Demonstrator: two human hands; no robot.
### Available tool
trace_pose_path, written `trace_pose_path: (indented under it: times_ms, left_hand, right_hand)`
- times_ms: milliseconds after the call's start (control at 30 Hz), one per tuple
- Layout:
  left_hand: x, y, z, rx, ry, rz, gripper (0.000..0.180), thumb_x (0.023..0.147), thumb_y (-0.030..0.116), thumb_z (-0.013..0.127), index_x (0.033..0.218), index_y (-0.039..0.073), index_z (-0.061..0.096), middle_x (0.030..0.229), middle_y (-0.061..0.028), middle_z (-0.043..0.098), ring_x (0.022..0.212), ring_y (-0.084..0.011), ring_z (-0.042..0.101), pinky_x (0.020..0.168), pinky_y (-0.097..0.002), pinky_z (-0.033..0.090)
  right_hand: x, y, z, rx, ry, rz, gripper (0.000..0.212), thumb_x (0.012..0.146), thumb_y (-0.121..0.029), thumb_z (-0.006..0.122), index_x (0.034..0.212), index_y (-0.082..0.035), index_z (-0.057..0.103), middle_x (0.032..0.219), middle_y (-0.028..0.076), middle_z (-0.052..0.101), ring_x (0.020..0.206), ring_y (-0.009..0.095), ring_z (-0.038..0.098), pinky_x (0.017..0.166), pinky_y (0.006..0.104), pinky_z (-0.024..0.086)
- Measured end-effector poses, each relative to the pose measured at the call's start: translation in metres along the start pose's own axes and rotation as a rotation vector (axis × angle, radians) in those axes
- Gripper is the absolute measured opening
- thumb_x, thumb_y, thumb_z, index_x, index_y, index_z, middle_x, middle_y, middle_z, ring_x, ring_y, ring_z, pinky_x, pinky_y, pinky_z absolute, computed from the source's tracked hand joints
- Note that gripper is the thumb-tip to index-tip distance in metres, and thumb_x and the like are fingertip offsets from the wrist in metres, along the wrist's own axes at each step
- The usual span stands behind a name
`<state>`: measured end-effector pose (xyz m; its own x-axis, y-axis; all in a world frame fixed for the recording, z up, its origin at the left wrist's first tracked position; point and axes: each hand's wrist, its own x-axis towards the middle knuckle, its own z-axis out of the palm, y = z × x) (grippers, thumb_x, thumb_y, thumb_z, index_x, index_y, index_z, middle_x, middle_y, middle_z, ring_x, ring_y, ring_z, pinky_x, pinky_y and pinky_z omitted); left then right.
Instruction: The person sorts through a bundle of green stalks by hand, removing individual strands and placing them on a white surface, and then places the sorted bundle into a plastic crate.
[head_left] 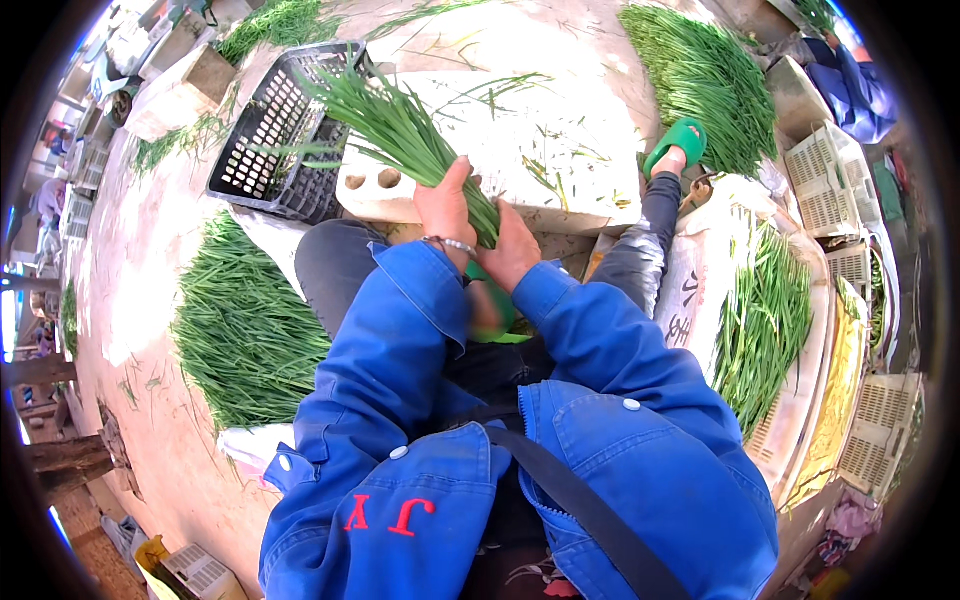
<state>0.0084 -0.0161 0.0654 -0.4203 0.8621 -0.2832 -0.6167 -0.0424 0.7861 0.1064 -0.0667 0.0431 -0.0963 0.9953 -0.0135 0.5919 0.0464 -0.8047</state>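
Note:
A bunch of garlic chives slants up and to the left in front of me, its long green leaves fanning out at the far end. My left hand is closed around its lower part, the thumb lying along the stalks. Just below and to the right, my right hand grips the bunch near its stem ends. Under the leaves stands a pale block with round holes in its near side and loose leaf scraps on top. The fingers of the right hand are partly hidden behind the stalks.
A black plastic crate stands left of the block. Chive heaps lie at left, far right and near right. My foot in a green sandal is beside the block. Pale crates line the right edge.

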Motion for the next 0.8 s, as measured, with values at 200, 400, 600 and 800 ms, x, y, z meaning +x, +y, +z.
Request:
trace_pose_path:
  times_ms: [200, 400, 600, 800]
  left_hand:
    - [0.001, 0.006, -0.011, 0.129, -0.252, -0.246, 0.040, 0.084, 0.018, 0.068, 0.116, -0.001, 0.051, 0.099, -0.0083, 0.059, 0.087, -0.0184, 0.058, 0.074, -0.0324, 0.050]
    - [0.010, 0.007, -0.051, 0.310, -0.334, -0.578, 0.051, 0.088, 0.045, 0.058, 0.120, 0.006, 0.051, 0.116, -0.0094, 0.055, 0.106, -0.0224, 0.051, 0.097, -0.0416, 0.035]
    - [-0.009, -0.006, -0.049, 0.105, -0.763, -0.773, 0.062, 0.090, 0.050, 0.051, 0.130, 0.004, 0.042, 0.127, -0.0160, 0.050, 0.116, -0.0282, 0.050, 0.098, -0.0427, 0.040]
    - [-0.016, -0.006, -0.041, -0.174, -0.857, -0.700, 0.062, 0.088, 0.037, 0.056, 0.134, 0.000, 0.037, 0.131, -0.0198, 0.047, 0.119, -0.0306, 0.048, 0.099, -0.0464, 0.041]
  right_hand:
    - [0.029, 0.034, -0.022, 0.782, -0.615, 0.364, 0.023, 0.080, -0.025, 0.068, 0.078, -0.004, 0.060, 0.062, 0.004, 0.054, 0.052, 0.013, 0.050, 0.046, 0.0274, 0.039]
    - [0.045, 0.040, -0.054, 1.242, -0.768, 0.652, 0.016, 0.087, -0.020, 0.062, 0.093, -0.007, 0.055, 0.072, 0.000, 0.051, 0.047, 0.004, 0.035, 0.041, 0.0188, 0.026]
    - [0.030, 0.036, -0.054, 1.380, -0.900, 0.615, 0.012, 0.088, -0.017, 0.059, 0.092, -0.007, 0.053, 0.072, 0.000, 0.049, 0.048, 0.003, 0.035, 0.040, 0.0179, 0.026]
    - [0.000, 0.019, -0.048, 1.519, -1.114, 0.545, 0.017, 0.087, -0.018, 0.061, 0.094, -0.007, 0.052, 0.075, 0.002, 0.048, 0.050, 0.004, 0.036, 0.042, 0.0181, 0.028]
